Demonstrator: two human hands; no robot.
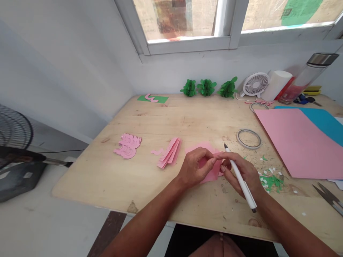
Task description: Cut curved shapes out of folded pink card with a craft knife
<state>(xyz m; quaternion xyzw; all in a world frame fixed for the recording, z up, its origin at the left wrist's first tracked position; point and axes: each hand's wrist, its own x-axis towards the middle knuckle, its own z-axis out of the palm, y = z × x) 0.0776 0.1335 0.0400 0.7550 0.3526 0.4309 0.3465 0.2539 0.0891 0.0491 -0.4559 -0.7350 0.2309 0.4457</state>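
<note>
My left hand is closed, thumb and forefinger pinching the upper edge of a piece of pink paper. Facing it, my right hand has its fingertips at the same paper's edge. A white pen is held in that hand, slanting with its dark tip up and away from me. Part of the paper is hidden behind my fingers. Just left of my hands lies a stack of folded pink strips. Farther left are pink scalloped cutouts in a pile.
Green paper trees stand along the wall near a small white fan. To the right lie a tape roll, green and white scraps, a large pink sheet and scissors. A clear bottle leans at the back.
</note>
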